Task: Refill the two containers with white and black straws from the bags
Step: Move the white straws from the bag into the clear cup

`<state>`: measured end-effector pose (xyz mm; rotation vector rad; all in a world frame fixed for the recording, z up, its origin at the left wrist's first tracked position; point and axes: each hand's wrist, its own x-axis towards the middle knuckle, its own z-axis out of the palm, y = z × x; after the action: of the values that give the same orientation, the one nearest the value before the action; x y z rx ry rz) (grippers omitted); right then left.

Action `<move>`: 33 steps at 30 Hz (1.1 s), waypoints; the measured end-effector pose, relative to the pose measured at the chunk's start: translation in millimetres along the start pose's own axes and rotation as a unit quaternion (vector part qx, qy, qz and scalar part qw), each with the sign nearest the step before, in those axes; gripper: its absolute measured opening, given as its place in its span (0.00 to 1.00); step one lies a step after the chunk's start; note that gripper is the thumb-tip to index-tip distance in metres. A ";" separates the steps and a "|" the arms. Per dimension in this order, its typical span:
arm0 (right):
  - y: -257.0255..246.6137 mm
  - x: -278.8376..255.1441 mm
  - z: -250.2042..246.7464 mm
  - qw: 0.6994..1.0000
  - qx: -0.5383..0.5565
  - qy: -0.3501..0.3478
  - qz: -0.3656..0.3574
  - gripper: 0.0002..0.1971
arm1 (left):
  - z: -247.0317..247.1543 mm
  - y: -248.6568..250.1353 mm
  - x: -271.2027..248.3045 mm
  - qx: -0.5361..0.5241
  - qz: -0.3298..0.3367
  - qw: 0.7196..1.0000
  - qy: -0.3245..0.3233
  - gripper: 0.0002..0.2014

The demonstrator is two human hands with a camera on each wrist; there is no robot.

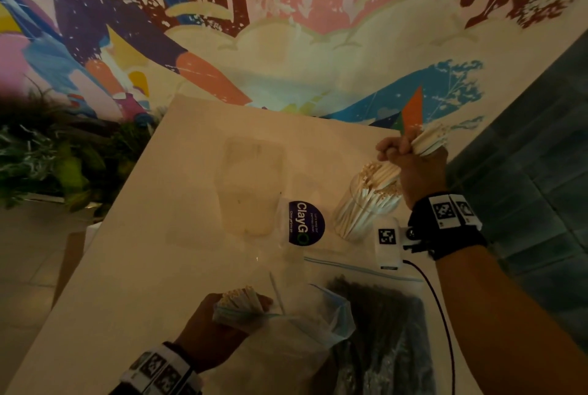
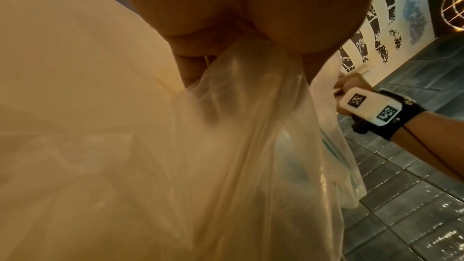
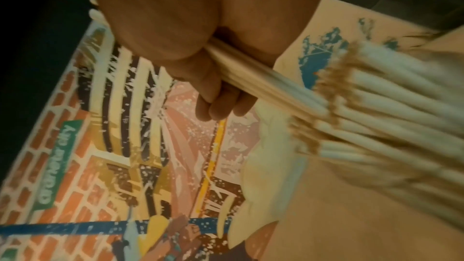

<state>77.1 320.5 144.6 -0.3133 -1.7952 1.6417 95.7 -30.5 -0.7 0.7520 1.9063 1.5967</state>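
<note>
My right hand (image 1: 404,151) grips a bundle of white straws (image 1: 428,140) just above a clear container (image 1: 345,223) that stands at the table's right and holds many white straws. In the right wrist view the fingers (image 3: 218,106) curl round the bundle (image 3: 263,84), whose lower ends meet the straws in the container (image 3: 381,118). My left hand (image 1: 235,310) holds the mouth of a clear bag (image 1: 305,334) with white straw ends (image 1: 238,296) sticking out; that bag (image 2: 238,126) hangs from the palm in the left wrist view. A second clear container (image 1: 253,184) stands mid-table, seemingly empty. A zip bag of black straws (image 1: 385,337) lies front right.
A round dark "ClayGo" sticker (image 1: 306,223) sits between the two containers. The pale table (image 1: 143,251) stands against a painted mural wall (image 1: 286,28). Green plants (image 1: 47,152) lie off its left edge, and dark tiles (image 1: 541,156) run along the right.
</note>
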 end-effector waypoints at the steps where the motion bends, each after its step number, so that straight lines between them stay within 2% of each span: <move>1: 6.3 -2.4 -1.0 1.000 -0.016 0.000 0.023 0.24 | -0.6 0.2 -0.5 0.000 -0.002 1.000 0.002 0.21; 3: 20.4 -5.6 -6.4 0.997 -0.055 0.016 0.058 0.25 | -1.5 0.0 -2.4 0.000 -0.003 1.000 -0.001 0.22; 5: 22.4 -11.2 -4.2 0.988 -0.135 0.052 0.061 0.26 | 0.7 3.9 -1.8 0.007 -0.006 1.000 -0.001 0.22; 8: 10.6 -13.7 2.4 0.937 -0.328 0.096 0.074 0.09 | 2.2 6.9 -2.7 -0.033 -0.017 0.998 0.051 0.22; 10: 12.0 -9.9 -1.7 0.902 -0.394 0.134 0.116 0.32 | 1.8 6.5 -2.5 -0.008 -0.002 1.000 0.023 0.22; 12: 15.0 -6.1 -5.0 0.889 -0.429 0.135 0.089 0.43 | -0.6 4.9 -3.0 -0.005 -0.002 1.000 0.005 0.23; 13: 15.4 -5.3 -5.4 0.881 -0.450 0.117 0.086 0.41 | -2.1 4.3 -3.0 -0.004 -0.008 1.000 0.005 0.23; 15: 15.5 -4.3 -7.5 0.871 -0.472 0.088 0.104 0.31 | -1.5 4.3 -1.0 0.001 -0.009 1.000 0.007 0.23; 17: 13.5 -3.0 -7.9 0.867 -0.475 0.080 0.125 0.28 | -1.8 4.2 -1.5 0.003 -0.002 1.000 0.006 0.22; 21: 27.2 -2.8 -9.8 0.862 -0.478 0.056 0.161 0.34 | -0.8 8.3 0.0 0.013 0.005 1.000 0.007 0.21; 24: 35.3 -10.4 -8.7 0.838 -0.509 0.018 0.195 0.40 | -0.4 13.1 0.3 -0.012 -0.005 1.000 0.022 0.19; 25: 36.7 -11.9 -9.3 0.840 -0.508 0.018 0.189 0.41 | -0.8 12.7 -0.5 -0.009 -0.002 1.000 0.016 0.18; 27: 34.3 -10.6 -11.8 0.857 -0.500 0.031 0.122 0.41 | -1.7 11.4 -3.6 0.003 0.007 1.000 0.004 0.19; 30: 16.7 -0.9 -10.3 0.882 -0.459 0.103 0.024 0.43 | -1.7 12.1 -5.4 -0.009 0.000 1.000 0.009 0.20; 32: 0.5 8.6 -4.5 0.884 -0.442 0.143 -0.061 0.39 | -1.0 14.5 -4.6 -0.007 -0.005 1.000 0.003 0.20; 33: -3.3 12.3 -1.4 0.878 -0.448 0.141 -0.093 0.35 | -1.0 14.3 -3.6 -0.004 -0.003 1.000 -0.002 0.20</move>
<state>69.7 328.3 151.6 -0.7136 -2.1551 0.4962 98.6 -31.7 13.7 0.7443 1.8959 1.5979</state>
